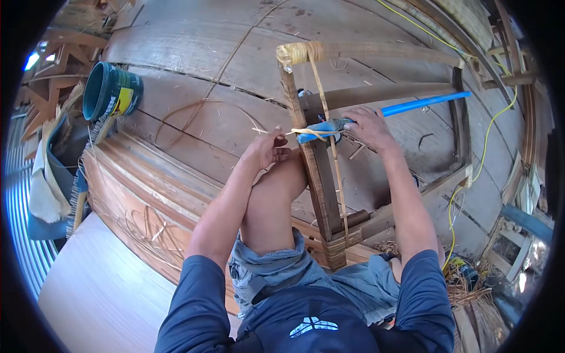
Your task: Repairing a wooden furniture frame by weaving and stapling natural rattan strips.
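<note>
A wooden chair frame [376,94] lies on the plank floor in front of my raised knee. One upright leg [315,170] has pale cane wrapping at its top corner [299,53] and at its lower joint [336,247]. My left hand [268,150] pinches a thin cane strip [306,132] and pulls it taut against that leg. My right hand [368,126] grips a blue air tool [323,130] pressed to the leg where the strip crosses; a blue hose [424,103] runs from it to the right. Another cane strip [331,147] hangs down along the leg.
A dark green bucket [110,91] lies on its side at the left. Stacked long wooden pieces [147,182] with loose cane loops lie along my left. A yellow cord [485,147] trails across the floor on the right, near cane scraps [465,282].
</note>
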Demonstrator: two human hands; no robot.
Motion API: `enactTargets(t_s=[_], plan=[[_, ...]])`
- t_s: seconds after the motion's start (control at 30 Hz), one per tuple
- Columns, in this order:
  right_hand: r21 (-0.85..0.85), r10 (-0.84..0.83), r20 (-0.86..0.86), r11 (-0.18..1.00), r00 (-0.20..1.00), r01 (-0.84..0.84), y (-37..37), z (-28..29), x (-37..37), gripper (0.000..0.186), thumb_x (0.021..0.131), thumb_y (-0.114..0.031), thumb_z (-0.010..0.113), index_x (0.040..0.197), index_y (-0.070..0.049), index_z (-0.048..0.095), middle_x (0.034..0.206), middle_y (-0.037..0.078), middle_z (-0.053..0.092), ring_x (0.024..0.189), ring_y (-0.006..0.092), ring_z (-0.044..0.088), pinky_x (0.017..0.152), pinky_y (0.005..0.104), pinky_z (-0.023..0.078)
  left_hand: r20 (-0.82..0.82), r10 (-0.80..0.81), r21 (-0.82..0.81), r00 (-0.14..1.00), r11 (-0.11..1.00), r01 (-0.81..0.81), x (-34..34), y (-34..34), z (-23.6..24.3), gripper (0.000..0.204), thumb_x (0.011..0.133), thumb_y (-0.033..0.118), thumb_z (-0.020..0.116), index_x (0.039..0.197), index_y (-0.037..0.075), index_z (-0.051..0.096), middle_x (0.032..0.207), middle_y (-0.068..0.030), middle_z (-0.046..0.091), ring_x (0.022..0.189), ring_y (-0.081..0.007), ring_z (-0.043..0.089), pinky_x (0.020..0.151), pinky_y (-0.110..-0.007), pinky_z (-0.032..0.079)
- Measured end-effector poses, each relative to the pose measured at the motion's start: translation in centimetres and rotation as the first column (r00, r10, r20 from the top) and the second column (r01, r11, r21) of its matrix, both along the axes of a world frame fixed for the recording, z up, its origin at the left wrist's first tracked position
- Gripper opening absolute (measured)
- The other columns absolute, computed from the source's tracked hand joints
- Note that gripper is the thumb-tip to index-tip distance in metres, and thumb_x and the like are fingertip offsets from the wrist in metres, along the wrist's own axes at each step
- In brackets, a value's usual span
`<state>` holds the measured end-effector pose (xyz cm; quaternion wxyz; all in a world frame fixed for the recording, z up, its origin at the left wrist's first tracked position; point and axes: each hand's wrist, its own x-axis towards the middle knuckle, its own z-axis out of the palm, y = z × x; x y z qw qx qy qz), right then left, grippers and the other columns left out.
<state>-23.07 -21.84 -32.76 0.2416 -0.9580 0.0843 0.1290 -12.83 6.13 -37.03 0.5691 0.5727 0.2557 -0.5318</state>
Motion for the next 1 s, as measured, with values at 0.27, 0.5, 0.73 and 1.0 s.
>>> enactTargets(t_s=[0.27,0.5,0.73,1.0], plan=[[0.32,0.106,0.015,0.942,0.994,-0.105,-1.1,-1.0,1.7,0.029,0.076,-0.023,0.062,0.103,-0.015,0.064,0.104,0.006,0.062,0.106,0.0233,0.052,0.096,0.0431,0.032,-0.012,-0.16,-0.201,0.987,0.967,0.155,-0.8,-1.4,2.8,0.028,0.089,0.038,0.053,0.084,0.011,0.057,0.085,-0.0018,0.059,0.074,-0.0169,0.059,0.065,-0.03,0.046],[0.41,0.132,0.008,0.904,0.991,-0.123,-0.5,-0.3,2.0,0.028,0.072,-0.02,0.065,0.099,-0.012,0.066,0.087,0.008,0.064,0.086,0.0266,0.059,0.081,0.0368,0.042,0.068,-0.127,-0.225,0.99,0.964,0.14,-1.4,-1.8,3.4,0.03,0.088,0.031,0.056,0.103,0.005,0.056,0.089,-0.0045,0.059,0.072,-0.0151,0.058,0.065,-0.028,0.046],[0.424,0.191,0.023,0.887,0.981,-0.183,0.5,-1.0,1.7,0.029,0.073,-0.018,0.063,0.098,-0.004,0.064,0.083,0.011,0.062,0.083,0.0247,0.059,0.074,0.0322,0.045,0.385,-0.33,0.053,0.862,0.94,0.336,-1.9,-3.0,3.3,0.043,0.083,0.037,0.061,0.097,-0.003,0.058,0.078,-0.0059,0.057,0.058,-0.0108,0.053,0.048,-0.023,0.044],[0.277,-0.215,0.223,0.949,0.951,0.149,3.3,1.9,-2.0,0.023,0.08,-0.027,0.058,0.095,-0.01,0.062,0.099,0.01,0.059,0.095,0.0278,0.056,0.084,0.0435,0.04,0.288,-0.421,0.123,0.86,0.907,0.403,-2.2,-2.9,3.1,0.048,0.085,0.048,0.055,0.106,0.004,0.055,0.082,-0.0028,0.056,0.064,-0.01,0.056,0.053,-0.023,0.044]])
